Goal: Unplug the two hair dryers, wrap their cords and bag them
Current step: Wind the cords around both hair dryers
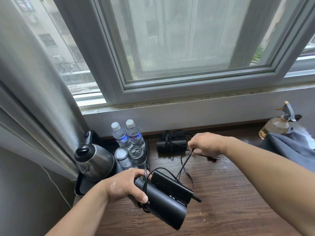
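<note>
Midway through a cord wrap: one black hair dryer (163, 206) is held just above the tabletop (230, 201).
The left hand (125, 186) has its grip curled round the dryer's barrel, with the cord (185, 163) looped over it. The right hand (207, 143) pinches that cord near the blurred plug (213, 158). The second hair dryer (171, 143) lies at the back by the wall, a cord crossing it, beside the tray (80, 189) with the kettle (95, 162).
</note>
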Motion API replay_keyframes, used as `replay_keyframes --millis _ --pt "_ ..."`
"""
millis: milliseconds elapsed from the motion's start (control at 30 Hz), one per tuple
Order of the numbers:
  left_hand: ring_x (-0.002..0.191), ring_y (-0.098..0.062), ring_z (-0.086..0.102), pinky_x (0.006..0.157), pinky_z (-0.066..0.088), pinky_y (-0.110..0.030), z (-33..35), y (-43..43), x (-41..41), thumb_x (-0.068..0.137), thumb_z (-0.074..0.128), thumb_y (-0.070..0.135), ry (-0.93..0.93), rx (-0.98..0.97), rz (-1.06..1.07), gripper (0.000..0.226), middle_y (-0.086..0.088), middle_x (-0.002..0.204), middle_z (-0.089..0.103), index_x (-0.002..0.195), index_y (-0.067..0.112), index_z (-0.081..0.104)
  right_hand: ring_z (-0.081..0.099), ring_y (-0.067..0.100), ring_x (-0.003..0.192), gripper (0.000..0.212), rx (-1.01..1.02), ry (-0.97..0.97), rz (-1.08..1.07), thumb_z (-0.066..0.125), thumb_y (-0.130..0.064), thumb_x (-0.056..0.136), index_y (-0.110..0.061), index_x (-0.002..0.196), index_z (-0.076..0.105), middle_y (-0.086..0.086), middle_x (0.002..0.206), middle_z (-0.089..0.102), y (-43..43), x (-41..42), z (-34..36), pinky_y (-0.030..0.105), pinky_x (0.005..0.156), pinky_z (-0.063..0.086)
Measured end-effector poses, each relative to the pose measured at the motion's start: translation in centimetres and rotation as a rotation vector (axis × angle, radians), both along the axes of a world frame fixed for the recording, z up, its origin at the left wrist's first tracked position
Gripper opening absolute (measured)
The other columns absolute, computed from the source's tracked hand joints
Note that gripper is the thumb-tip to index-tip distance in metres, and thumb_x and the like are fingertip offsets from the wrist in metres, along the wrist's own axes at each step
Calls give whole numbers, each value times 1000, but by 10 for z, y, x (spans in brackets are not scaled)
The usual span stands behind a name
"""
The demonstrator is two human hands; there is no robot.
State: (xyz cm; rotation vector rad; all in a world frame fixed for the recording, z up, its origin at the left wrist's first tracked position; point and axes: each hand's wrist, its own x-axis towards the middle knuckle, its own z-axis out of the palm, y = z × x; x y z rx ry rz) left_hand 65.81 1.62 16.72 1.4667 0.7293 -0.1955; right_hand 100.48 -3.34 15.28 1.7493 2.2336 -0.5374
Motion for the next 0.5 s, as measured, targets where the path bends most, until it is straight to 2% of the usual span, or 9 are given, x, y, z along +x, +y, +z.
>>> replay_keyframes --millis 133,267,367,500 --pt "77 -31 71 68 60 -41 -6 -3 1 63 83 -2 88 -34 47 53 -20 91 72 112 11 67 54 15 94 19 43 70 -56 58 -44 92 -36 81 46 -12 91 53 0 -2 5 36 86 47" --pt "75 -32 70 68 59 -42 -15 -6 1 63 84 -1 141 1 166 55 -19 87 72 114 6 65 55 11 75 31 117 164 -150 62 -49 88 -34 67 45 -11 74 59 1 -11 10 36 72 49" --pt "76 -34 69 66 59 -43 -25 -7 0 58 88 5 128 17 292 58 -21 87 73 111 5 65 56 13 71 36 186 189 -208 60 -57 84 -29 64 48 -7 69 61 -2 -21 16 36 67 50" --pt "69 -18 72 64 57 -25 -29 -14 1 58 88 7 97 89 439 55 -14 77 76 107 -3 65 53 11 65 37 222 224 -289 63 -53 85 -26 63 51 -4 64 59 -11 -40 29 33 61 47"
